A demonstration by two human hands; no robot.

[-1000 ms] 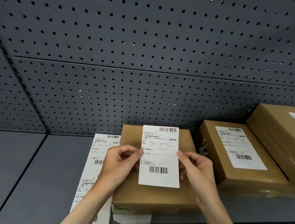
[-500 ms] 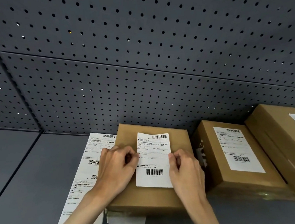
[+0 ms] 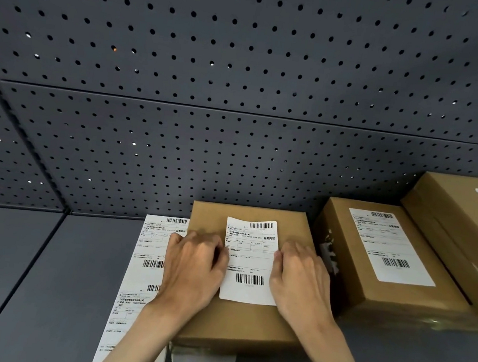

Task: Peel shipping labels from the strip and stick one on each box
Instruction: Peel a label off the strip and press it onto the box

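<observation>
Label [image 3: 249, 259] was up in air a second ago; you brought it down flat on middle box [image 3: 238, 317]. Only far top edge looked a bit wavy, not stuck yet. Your left hand [image 3: 192, 267] and right hand [image 3: 300, 283] pressed its two sides, fingers [image 3: 278, 255] curled, pinching nothing now. Label strip [image 3: 148, 262] lay on shelf [image 3: 51, 278] left of box. Two boxes on right [image 3: 387, 257] had labels already. Next job, likely: rub top edge down.

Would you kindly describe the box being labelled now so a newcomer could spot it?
On the grey shelf below the pegboard, it is the leftmost box. Unlike its neighbours, both hands press its label, and the label strip lies beside it.
</observation>
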